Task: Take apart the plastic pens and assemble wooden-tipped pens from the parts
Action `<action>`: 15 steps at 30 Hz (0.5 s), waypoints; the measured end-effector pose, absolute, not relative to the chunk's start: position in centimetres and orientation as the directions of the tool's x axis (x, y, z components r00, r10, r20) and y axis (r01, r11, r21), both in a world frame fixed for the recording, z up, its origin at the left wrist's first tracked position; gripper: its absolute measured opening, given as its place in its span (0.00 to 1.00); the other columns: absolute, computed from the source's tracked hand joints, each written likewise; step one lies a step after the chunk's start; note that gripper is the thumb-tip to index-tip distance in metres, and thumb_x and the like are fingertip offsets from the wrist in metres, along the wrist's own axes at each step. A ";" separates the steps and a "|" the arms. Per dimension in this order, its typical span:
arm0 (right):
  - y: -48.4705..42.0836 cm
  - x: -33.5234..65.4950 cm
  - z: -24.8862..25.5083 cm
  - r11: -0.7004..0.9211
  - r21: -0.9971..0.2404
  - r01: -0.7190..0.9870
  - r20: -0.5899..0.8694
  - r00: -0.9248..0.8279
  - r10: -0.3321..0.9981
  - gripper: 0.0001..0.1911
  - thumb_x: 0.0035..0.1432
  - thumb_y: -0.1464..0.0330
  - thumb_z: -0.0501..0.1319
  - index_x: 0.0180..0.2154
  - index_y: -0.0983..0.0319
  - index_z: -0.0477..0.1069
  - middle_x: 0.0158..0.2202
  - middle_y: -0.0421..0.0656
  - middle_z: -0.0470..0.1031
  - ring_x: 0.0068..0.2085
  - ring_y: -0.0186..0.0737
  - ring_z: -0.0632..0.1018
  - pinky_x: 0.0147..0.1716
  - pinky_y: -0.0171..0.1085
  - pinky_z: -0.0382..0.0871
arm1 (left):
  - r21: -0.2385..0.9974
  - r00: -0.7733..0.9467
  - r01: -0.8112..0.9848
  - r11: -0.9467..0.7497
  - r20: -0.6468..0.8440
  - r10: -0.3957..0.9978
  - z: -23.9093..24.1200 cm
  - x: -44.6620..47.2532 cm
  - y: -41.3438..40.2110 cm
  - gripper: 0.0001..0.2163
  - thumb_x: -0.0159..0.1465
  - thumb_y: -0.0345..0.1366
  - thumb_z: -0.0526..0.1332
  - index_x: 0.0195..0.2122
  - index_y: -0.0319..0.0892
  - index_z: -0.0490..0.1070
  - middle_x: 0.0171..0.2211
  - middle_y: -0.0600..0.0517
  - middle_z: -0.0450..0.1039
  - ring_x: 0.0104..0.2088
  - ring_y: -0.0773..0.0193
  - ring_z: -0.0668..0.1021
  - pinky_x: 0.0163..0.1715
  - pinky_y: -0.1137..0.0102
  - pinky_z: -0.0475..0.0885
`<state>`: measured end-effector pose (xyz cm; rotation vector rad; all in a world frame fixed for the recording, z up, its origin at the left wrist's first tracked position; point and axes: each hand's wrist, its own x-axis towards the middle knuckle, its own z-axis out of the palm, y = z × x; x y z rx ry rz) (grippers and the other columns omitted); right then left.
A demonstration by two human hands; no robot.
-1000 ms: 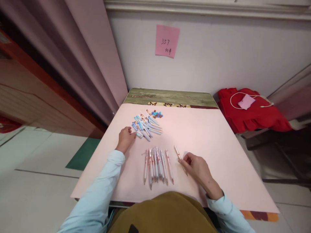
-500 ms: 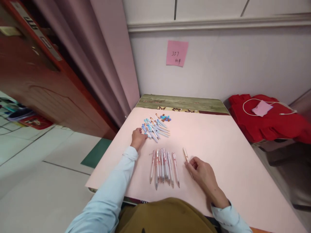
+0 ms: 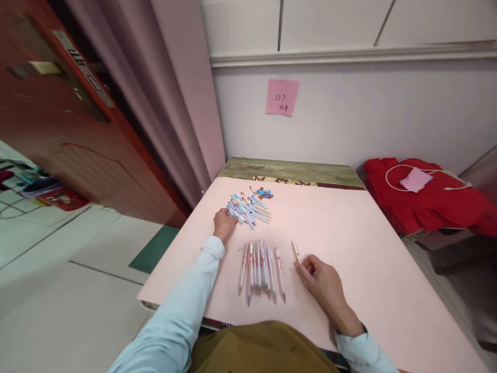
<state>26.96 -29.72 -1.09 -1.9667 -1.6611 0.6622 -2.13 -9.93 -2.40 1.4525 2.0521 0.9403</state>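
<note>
My left hand [image 3: 224, 224] rests curled on the pink table cover [image 3: 341, 238], its fingers touching the near end of a heap of blue and white pens [image 3: 248, 207]. What it grips, if anything, is hidden. My right hand [image 3: 323, 282] lies on the cover with its fingers pinched on the lower end of a single white pen with red marks [image 3: 296, 251]. Between my hands lies a row of several white pens with red marks [image 3: 261, 269], side by side. A small cluster of blue and brown caps [image 3: 264, 194] sits at the far end of the blue heap.
A pink sticky note [image 3: 282, 97] hangs on the wall behind the table. A red cloth pile [image 3: 427, 199] with a white cable and a pink note lies at the right. A curtain [image 3: 174, 93] and a wooden door [image 3: 66, 129] stand at the left.
The camera has tilted up and to the left, so the table sits lower in view. Both hands keep their places on the pens.
</note>
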 end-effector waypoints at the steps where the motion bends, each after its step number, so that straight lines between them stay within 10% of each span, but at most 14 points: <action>1: -29.7 27.0 -1.1 -0.146 -0.640 0.754 -0.055 0.145 0.988 0.18 0.61 0.52 0.55 0.27 0.57 0.67 0.20 0.37 0.72 0.23 0.38 0.73 0.23 0.34 0.57 | 0.743 -0.341 0.635 0.213 0.021 0.940 -2.3 -2.2 -10.0 0.22 0.49 0.32 0.68 0.46 0.38 0.73 0.41 0.44 0.78 0.40 0.58 0.79 0.41 0.67 0.72; 15: -30.0 27.3 -1.5 -0.153 -0.691 0.706 -0.043 0.172 0.984 0.21 0.60 0.50 0.55 0.26 0.58 0.68 0.18 0.38 0.71 0.22 0.37 0.70 0.23 0.33 0.58 | 0.706 -0.417 0.637 0.310 -0.022 0.909 -2.2 -2.7 -9.7 0.18 0.54 0.28 0.64 0.48 0.38 0.73 0.41 0.44 0.79 0.41 0.58 0.80 0.42 0.70 0.71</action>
